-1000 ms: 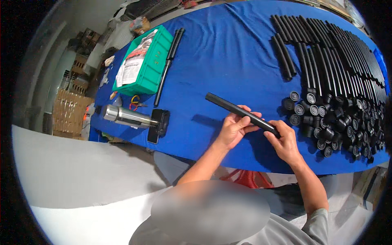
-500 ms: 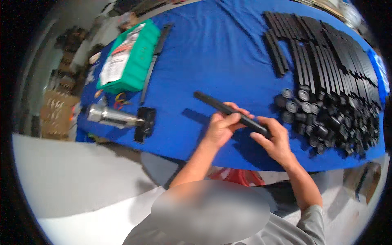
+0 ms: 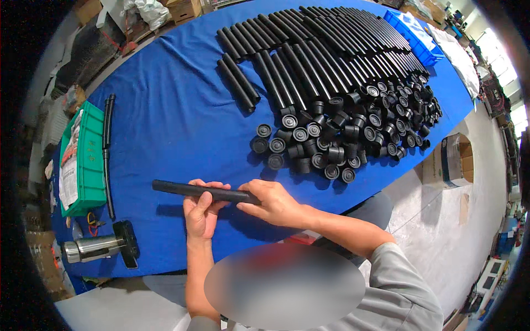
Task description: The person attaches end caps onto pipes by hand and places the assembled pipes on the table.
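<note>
A black tube lies nearly level across both my hands, just above the blue cloth. My left hand, palm up, is closed round its middle, thumb on the near side. At the tube's right end my right hand is wrapped round it, fingers hiding that end. I cannot tell whether a cap sits there. Beyond my right hand spreads a heap of round black end caps, some showing ringed faces. Rows of similar black tubes lie side by side behind the caps, two of them set apart at the left.
A green bin with printed paper stands at the left, thin black tubes along its side. Nearer lies a silver metal cylinder against a black block. A blue crate sits far right; a cardboard box stands beyond the table edge.
The view has swung to the right, bringing more of the tubes, caps and crate into sight. The held tube has gone from slanting to nearly level; both hands stay on it.
</note>
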`<state>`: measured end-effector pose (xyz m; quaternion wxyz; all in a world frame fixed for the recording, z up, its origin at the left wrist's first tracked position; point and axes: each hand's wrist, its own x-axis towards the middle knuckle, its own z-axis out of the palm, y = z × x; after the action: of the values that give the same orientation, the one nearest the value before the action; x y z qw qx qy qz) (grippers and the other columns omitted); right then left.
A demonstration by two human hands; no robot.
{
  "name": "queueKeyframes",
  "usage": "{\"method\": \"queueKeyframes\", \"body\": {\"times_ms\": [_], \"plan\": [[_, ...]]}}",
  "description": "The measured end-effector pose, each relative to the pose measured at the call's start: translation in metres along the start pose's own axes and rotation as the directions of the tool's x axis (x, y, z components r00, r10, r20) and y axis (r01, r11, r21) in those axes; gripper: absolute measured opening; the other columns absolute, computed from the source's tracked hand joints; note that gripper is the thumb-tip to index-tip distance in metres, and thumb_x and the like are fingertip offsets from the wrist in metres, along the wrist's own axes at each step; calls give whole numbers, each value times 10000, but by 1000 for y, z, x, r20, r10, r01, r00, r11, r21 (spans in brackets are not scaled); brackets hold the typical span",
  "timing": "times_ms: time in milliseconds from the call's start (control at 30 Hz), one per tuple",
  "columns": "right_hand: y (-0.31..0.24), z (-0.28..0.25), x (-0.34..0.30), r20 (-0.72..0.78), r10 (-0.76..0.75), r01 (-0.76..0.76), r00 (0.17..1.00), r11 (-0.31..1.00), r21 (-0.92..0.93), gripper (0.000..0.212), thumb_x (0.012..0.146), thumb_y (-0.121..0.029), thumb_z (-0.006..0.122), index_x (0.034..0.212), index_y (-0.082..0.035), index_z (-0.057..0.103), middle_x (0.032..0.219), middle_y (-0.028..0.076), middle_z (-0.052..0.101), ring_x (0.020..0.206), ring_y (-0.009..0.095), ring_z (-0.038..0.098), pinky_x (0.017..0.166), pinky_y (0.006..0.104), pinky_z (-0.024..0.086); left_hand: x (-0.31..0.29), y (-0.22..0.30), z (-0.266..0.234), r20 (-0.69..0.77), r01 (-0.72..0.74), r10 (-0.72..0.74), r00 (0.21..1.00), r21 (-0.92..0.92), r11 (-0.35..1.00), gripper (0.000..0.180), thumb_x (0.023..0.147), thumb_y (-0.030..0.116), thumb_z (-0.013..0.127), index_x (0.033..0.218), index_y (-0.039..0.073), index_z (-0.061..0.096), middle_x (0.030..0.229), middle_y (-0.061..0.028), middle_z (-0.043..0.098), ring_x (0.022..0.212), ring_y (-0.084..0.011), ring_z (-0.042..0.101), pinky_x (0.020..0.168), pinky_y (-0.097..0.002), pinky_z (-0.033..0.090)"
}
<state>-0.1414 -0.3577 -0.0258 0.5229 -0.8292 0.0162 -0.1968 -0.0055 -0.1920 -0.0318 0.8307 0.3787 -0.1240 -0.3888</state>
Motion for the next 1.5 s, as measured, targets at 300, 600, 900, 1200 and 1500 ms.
{"method": "queueKeyframes", "body": {"times_ms": [300,600,900,1200,1500], "plan": [[3,8,-1,-11,-29,28,1000,991,-129,329,861,-180,706,1097,-3,561,884,186,601,783,378,622,673,468,515,-3,-2,0,-43,-26,25,999,-27,999,270,911,21,649,1128,85,502,1114,-213,641,1085,-390,645,825,-461,635],[-1,5,3,13,3,0,1000,987,-162,319,857,-174,708,1091,-7,570,886,185,603,784,376,629,666,465,520,-1,-2,-4,-26,-7,6,1000,-19,1000,243,926,29,626,1129,72,501,1099,-201,651,1086,-383,646,836,-481,626],[-9,0,6,-1,19,-19,1000,995,-98,324,863,-202,710,1091,-2,594,939,194,620,837,394,637,725,463,524,4,-1,-2,31,28,-25,999,-108,994,315,879,-16,648,1146,70,505,1125,-239,639,1123,-410,624,885,-512,598],[-6,8,-5,-80,-142,120,987,964,-235,337,864,-199,730,1114,-4,614,926,182,641,795,351,651,678,413,521,-1,-2,-13,29,21,-19,999,-73,997,307,909,71,671,1170,77,511,1132,-219,641,1123,-413,622,877,-523,595],[-16,-1,-2,-45,-94,77,995,955,-288,337,842,-194,739,1097,0,633,870,177,639,782,349,653,671,396,536,1,2,-4,11,24,-23,1000,-24,999,363,889,69,700,1180,74,482,1110,-222,640,1084,-411,640,865,-495,605]]}}
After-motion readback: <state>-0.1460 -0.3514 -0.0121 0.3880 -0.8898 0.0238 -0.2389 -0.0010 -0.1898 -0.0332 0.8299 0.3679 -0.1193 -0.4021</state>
